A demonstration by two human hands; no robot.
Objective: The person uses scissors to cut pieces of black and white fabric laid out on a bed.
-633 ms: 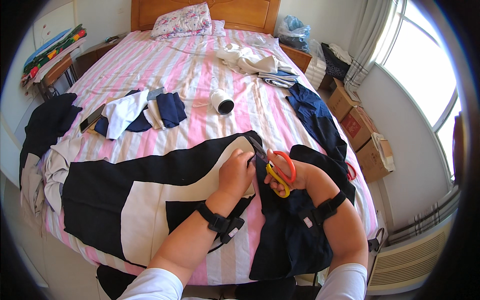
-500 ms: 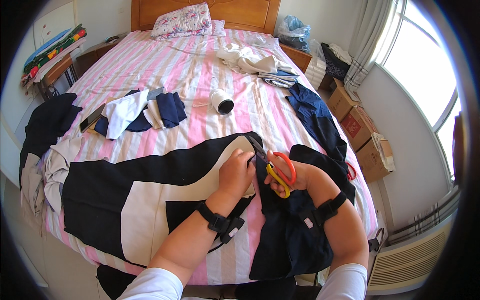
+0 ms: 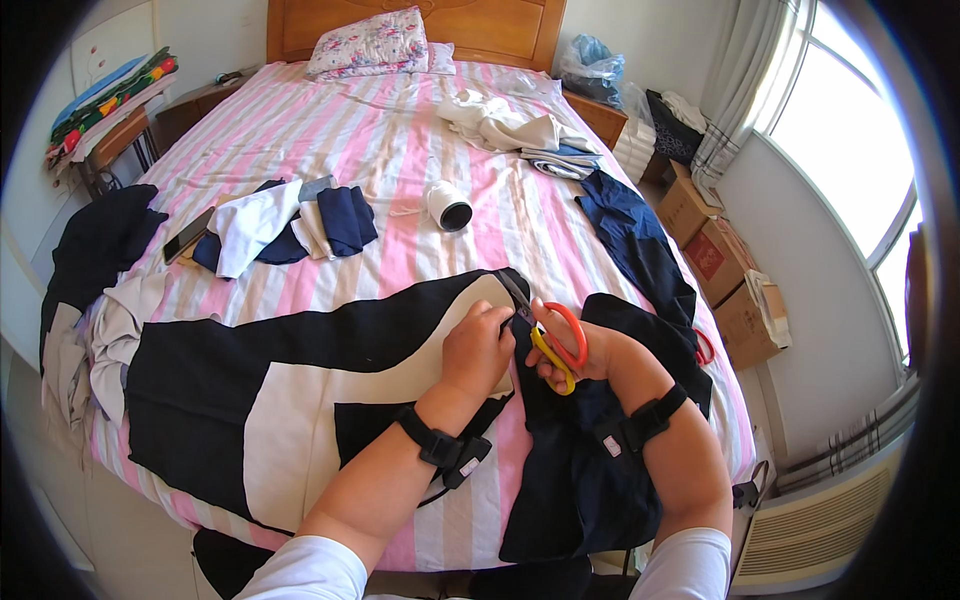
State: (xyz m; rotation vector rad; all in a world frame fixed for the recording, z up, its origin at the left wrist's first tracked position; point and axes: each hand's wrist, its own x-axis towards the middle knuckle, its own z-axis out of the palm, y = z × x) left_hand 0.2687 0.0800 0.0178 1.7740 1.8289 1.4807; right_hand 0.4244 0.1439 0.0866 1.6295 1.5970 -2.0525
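Note:
My left hand [image 3: 478, 348] is closed, its fingers pinching the edge of a black and cream piece of fabric [image 3: 290, 420] laid flat across the near part of the bed. Scissors [image 3: 579, 330] with one red and one yellow handle are in my right hand [image 3: 596, 352], just right of the left one. Their blades point up and away, along the fabric's far right corner beside my left fingers. Whether the blades touch the cloth I cannot tell. Beneath my right hand and wrist lies a dark navy or black cloth [image 3: 575, 480].
A white thread spool [image 3: 440, 196] lies on its side on the striped bedsheet [image 3: 400, 250]. Folded white and navy cloths [image 3: 345, 222] and a phone [image 3: 188, 236] are at left. Navy fabric [image 3: 630, 225] runs down the right edge, with a red loop [image 3: 705, 347] beside it.
My right hand and the scissors have shifted very slightly left, toward my left hand. The left hand keeps its hold on the fabric edge.

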